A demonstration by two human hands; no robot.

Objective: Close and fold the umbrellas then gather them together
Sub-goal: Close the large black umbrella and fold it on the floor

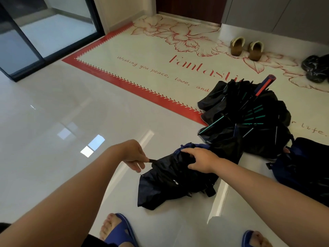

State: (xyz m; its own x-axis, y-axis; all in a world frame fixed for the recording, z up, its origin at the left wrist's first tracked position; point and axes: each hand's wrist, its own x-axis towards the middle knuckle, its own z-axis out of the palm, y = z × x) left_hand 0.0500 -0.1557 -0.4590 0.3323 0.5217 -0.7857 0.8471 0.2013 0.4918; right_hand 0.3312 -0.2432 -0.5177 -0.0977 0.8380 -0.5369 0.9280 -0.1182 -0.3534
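A collapsed navy-black umbrella (167,182) lies loosely bunched on the glossy floor in front of me. My left hand (134,155) pinches its black tip, which sticks out to the left. My right hand (200,160) grips the gathered fabric on top of it. Behind it a second dark umbrella (249,118) lies half collapsed with teal ribs showing and a blue-and-red handle (265,84) pointing up. A third navy umbrella (306,168) is crumpled at the right edge.
A white doormat with red border (135,88) and flower print covers the far floor. A pair of brown slippers (246,48) and dark plastic bags (316,68) rest on it. A sliding glass door (26,41) stands at left. My feet in blue slippers (119,230) are below.
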